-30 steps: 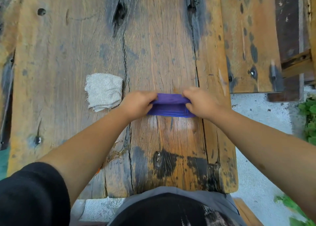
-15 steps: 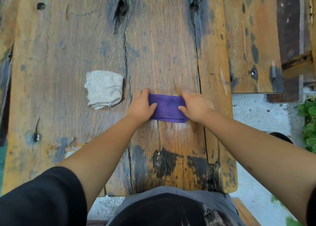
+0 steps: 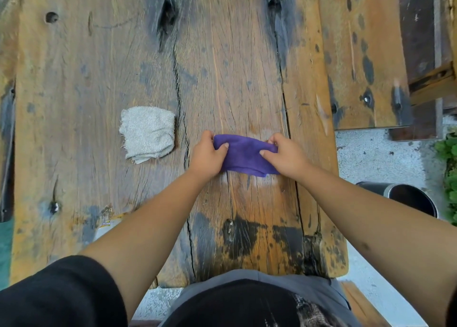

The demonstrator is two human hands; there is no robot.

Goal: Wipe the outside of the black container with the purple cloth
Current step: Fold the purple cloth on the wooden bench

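Though lying mid-frame on the desk (image 3: 247, 66), cloth (image 3: 243, 157) pinched at both ends: left hand (image 3: 206, 158) and right hand (image 3: 286, 157), fingers curled onto the fabric. Purple, soft, limp, light; likely to bunch, so best gathered into a pad in one palm. Container (image 3: 410, 199), black, open-topped, at right edge of frame, off the desk and seemingly lower, apart from cloth; looks rigid, smooth, perhaps slippery; best steadied by rim. Grey rag (image 3: 148, 133), folded, left of cloth. Desk: weathered, cracked planks, dark stains. Pale ground (image 3: 385, 158) and greenery (image 3: 448, 163) at right.

No text can be read — the small label (image 3: 106, 224) is blurred.
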